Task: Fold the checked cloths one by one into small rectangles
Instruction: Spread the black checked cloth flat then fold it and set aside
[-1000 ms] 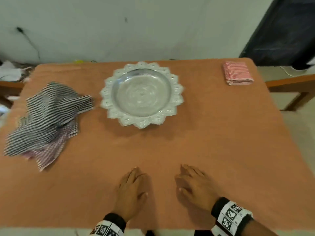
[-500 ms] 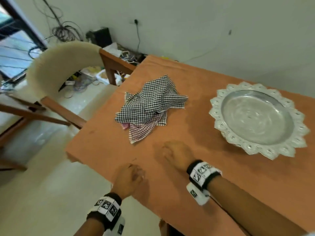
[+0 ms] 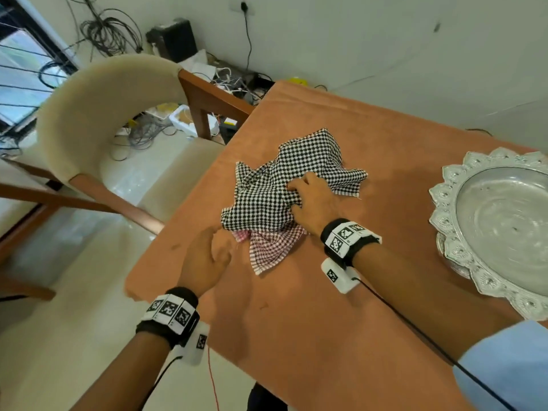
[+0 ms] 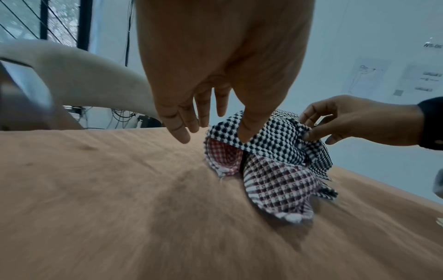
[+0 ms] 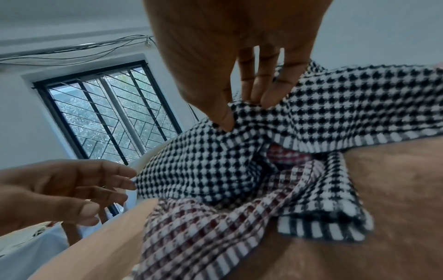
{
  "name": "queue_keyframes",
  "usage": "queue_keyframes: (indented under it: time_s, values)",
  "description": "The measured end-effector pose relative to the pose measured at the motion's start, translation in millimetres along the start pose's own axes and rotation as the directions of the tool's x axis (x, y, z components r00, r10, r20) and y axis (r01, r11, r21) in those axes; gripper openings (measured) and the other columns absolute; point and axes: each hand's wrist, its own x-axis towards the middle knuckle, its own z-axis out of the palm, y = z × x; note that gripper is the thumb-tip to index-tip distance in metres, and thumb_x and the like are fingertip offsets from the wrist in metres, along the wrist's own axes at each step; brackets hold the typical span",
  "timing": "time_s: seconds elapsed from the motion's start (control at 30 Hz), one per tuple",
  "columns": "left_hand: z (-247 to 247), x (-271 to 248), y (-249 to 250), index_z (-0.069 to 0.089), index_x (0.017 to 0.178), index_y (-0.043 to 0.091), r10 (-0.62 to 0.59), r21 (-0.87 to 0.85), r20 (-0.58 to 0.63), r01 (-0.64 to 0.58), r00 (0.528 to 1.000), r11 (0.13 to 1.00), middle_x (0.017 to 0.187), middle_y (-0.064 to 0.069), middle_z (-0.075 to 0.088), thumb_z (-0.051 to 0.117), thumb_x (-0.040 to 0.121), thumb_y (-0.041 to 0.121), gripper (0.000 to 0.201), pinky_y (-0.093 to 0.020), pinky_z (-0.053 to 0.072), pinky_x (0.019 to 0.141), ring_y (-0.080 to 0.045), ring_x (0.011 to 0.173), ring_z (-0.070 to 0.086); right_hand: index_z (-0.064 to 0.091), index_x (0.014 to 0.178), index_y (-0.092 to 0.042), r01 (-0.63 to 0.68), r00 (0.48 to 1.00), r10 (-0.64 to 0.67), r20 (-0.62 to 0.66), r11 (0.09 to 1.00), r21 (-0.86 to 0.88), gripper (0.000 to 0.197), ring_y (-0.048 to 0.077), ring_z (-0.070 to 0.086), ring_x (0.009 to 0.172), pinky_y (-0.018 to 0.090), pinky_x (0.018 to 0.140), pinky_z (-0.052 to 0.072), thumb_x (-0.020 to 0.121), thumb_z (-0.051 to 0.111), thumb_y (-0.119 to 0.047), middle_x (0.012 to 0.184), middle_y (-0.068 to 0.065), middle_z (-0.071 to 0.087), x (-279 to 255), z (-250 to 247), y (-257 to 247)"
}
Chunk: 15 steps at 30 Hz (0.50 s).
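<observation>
While right hand (image 3: 314, 200) pinches black checked cloth (image 3: 284, 185), left hand (image 3: 207, 259) hovers beside it, fingers loosely spread

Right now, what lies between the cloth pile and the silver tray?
Only bare orange table, as the head view shows; the black checked cloth and the silver tray lie apart.

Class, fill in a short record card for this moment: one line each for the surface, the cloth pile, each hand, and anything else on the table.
Surface: table with an orange-brown cover
Pile: black checked cloth crumpled on top of a red checked cloth, both unfolded
Right hand: pinches the black checked cloth near its middle
Left hand: open, fingers reaching the pile's near edge, gripping nothing
Other: empty silver tray with a scalloped rim, right of the pile
</observation>
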Motion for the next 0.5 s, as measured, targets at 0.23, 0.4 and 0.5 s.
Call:
queue_keyframes:
  time_s: [0.23, 0.4, 0.5]
  values:
    - [3, 56, 3, 0.060, 0.127, 0.008, 0.059, 0.072, 0.045, -0.062, 0.997, 0.995, 0.119, -0.011, 0.059, 0.072, 0.085, 0.020, 0.045, -0.030, 0.037, 0.084, -0.029, 0.108, 0.056, 0.076, 0.087, -0.020, 0.039, 0.995, -0.026, -0.095, 0.990, 0.134, 0.006, 0.016, 0.065, 0.084, 0.035, 0.075, 0.053, 0.083, 0.073, -0.024, 0.088, -0.005, 0.071, 7, -22, 8]
    - [-32, 78, 0, 0.066, 0.103, 0.018, 0.171, -0.096, 0.107, -0.161, 0.980, 0.982, 0.104, 0.006, 0.062, 0.065, 0.093, 0.019, 0.010, -0.033, 0.043, 0.085, -0.014, 0.099, 0.056, 0.078, 0.084, -0.017, 0.017, 0.957, 0.065, -0.283, 0.960, 0.279, 0.005, 0.009, 0.063, 0.077, 0.037, 0.072, 0.054, 0.080, 0.078, -0.020, 0.084, -0.006, 0.072, 20, -52, -7]
    - [-73, 76, 18, 0.064, 0.098, 0.020, 0.220, -0.324, 0.189, -0.150, 0.957, 0.934, 0.101, 0.005, 0.068, 0.057, 0.099, 0.023, 0.007, -0.030, 0.045, 0.085, -0.010, 0.097, 0.061, 0.074, 0.096, -0.021, -0.022, 0.921, 0.123, -0.369, 0.964, 0.265, 0.015, 0.010, 0.062, 0.084, 0.036, 0.077, 0.053, 0.083, 0.075, -0.028, 0.096, -0.005, 0.072, 27, -70, -23]
